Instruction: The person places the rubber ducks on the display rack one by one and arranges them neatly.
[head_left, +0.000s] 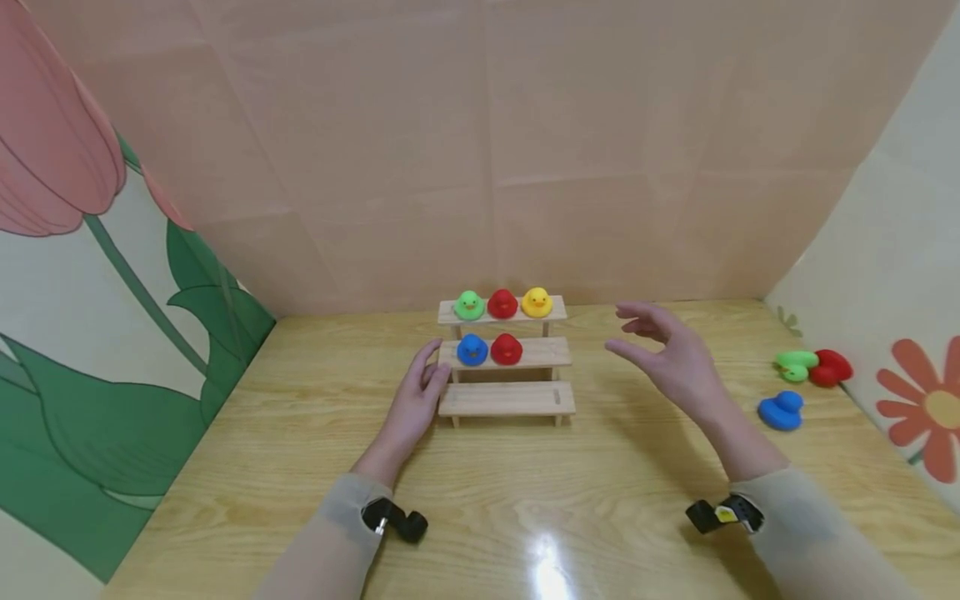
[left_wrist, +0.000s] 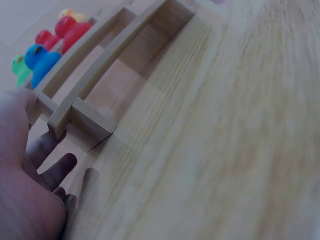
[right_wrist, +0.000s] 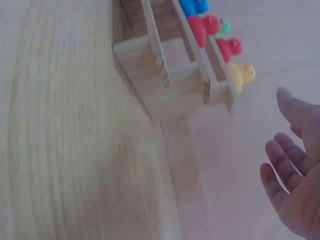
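A wooden three-step rack (head_left: 510, 400) stands on the table with rubber ducks on it. The top step holds a green duck (head_left: 469, 306), a red duck (head_left: 502, 305) and a yellow duck (head_left: 537, 302). On the middle step sit a blue duck (head_left: 472, 350) and another red duck (head_left: 506, 349); its right part is bare, as is the lowest step. My left hand (head_left: 415, 396) rests against the rack's left end, fingers loosely bent. To the right of the rack, my right hand (head_left: 678, 362) hovers with thumb and fingers apart, holding nothing.
At the table's right side lie a green duck (head_left: 795, 365) on its side, a red duck (head_left: 830, 367) touching it, and a blue duck (head_left: 782, 411) nearer me. A pink-beige backdrop (head_left: 487, 167) rises behind the rack; flower-printed panels (head_left: 900, 275) flank the table.
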